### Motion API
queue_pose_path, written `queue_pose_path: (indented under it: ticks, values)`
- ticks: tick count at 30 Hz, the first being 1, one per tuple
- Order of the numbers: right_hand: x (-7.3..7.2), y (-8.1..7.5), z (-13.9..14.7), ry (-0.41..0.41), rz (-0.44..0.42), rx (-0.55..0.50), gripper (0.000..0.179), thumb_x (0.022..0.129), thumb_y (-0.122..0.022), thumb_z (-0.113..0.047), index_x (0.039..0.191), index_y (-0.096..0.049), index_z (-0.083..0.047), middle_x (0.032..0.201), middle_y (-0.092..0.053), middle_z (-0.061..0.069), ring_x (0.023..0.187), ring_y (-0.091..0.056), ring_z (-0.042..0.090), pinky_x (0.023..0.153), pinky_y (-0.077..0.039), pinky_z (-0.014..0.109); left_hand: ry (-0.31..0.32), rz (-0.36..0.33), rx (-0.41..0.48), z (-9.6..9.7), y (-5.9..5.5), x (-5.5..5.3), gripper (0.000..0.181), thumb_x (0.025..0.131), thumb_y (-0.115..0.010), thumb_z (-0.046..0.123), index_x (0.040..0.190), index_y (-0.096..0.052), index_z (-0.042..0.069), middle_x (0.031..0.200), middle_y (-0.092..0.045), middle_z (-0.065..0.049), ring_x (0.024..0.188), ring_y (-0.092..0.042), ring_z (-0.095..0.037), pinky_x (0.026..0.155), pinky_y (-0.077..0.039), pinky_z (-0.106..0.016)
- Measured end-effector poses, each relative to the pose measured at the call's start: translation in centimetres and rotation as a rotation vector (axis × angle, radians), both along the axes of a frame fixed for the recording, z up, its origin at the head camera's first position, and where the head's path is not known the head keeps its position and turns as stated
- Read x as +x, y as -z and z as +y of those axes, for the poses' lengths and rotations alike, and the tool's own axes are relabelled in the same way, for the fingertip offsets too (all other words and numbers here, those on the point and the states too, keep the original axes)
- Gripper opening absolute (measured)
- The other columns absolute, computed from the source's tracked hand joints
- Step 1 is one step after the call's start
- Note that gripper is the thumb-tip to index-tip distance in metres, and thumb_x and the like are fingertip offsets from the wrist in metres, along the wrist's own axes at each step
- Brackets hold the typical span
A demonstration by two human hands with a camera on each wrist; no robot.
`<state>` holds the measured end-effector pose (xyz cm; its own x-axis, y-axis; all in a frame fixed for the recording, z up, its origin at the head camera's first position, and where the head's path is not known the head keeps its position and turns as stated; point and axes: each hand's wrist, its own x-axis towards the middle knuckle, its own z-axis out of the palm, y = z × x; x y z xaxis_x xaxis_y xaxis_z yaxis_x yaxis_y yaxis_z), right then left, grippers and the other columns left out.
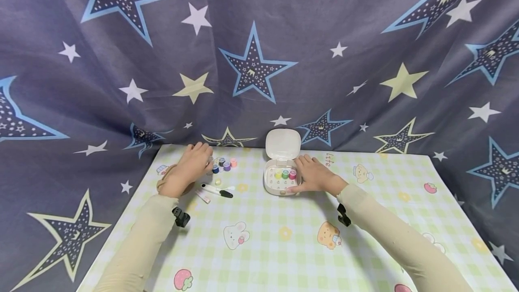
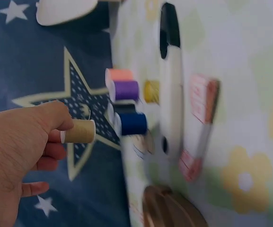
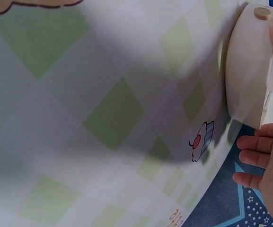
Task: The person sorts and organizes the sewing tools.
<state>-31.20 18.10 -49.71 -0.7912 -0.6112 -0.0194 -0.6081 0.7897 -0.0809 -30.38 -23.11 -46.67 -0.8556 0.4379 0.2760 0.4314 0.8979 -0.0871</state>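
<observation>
My left hand [image 1: 194,163] is raised at the table's far left; in the left wrist view it pinches a tan spool of thread [image 2: 79,131] between thumb and fingers. An open white case [image 1: 266,184] with its lid [image 1: 283,144] standing up is at the back middle. Inside it, yellow [image 1: 278,174], green [image 1: 285,174] and deep pink [image 1: 292,175] thread spools stand in a row among small pegs. My right hand [image 1: 318,175] grips the case's right side, thumb at the front near the round clasp [image 3: 262,13], the other fingers behind.
Navy [image 2: 132,124], black [image 2: 119,108], purple [image 2: 125,90] and pink [image 2: 118,75] spools sit together near my left hand. Closer to me lie a small yellow item [image 2: 151,91], a slim white tool with a black end [image 2: 173,90], a pink-and-white strip [image 2: 202,104] and a brown object [image 2: 174,208].
</observation>
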Motion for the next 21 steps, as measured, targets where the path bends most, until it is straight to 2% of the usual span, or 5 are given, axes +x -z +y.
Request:
queue_pose_path:
  ticks: [3,8,15,21]
  values:
    - [0.0,-0.1,0.0,-0.001,0.004,-0.004,0.108,0.074,-0.063,-0.084,0.142,-0.045,-0.002,0.134,-0.053,0.020,0.126,-0.050,0.035,0.107,-0.043,0.059,0.029,0.009,-0.002,1.0,-0.5,0.1,0.015,0.092,-0.061,0.017,0.099,-0.054,0.005,0.101,-0.056,-0.013,0.098,-0.048,-0.033,0.088,-0.038,-0.051]
    - [0.1,-0.1,0.0,-0.003,0.003,-0.006,0.106,0.075,-0.063,-0.083,0.141,-0.046,-0.002,0.132,-0.053,0.020,0.125,-0.050,0.034,0.107,-0.043,0.059,0.078,0.037,-0.013,2.9,-1.3,0.3,0.016,0.093,-0.063,0.019,0.100,-0.056,0.006,0.106,-0.060,-0.012,0.104,-0.053,-0.033,0.092,-0.041,-0.052]
    - [0.3,-0.2,0.0,0.000,0.001,-0.019,0.106,0.075,-0.066,-0.081,0.141,-0.045,-0.001,0.132,-0.053,0.021,0.126,-0.051,0.036,0.107,-0.043,0.060,0.134,0.042,-0.012,5.9,-2.0,0.3,0.016,0.094,-0.067,0.021,0.096,-0.056,0.010,0.101,-0.061,-0.009,0.101,-0.054,-0.031,0.097,-0.043,-0.054]
    - [0.2,-0.1,0.0,-0.002,0.005,-0.017,0.102,0.075,-0.065,-0.082,0.137,-0.047,-0.003,0.127,-0.054,0.018,0.120,-0.051,0.033,0.104,-0.045,0.056,0.183,0.050,0.004,9.1,-2.5,0.0,0.018,0.092,-0.068,0.021,0.100,-0.059,0.009,0.111,-0.064,-0.010,0.106,-0.056,-0.032,0.097,-0.045,-0.055]
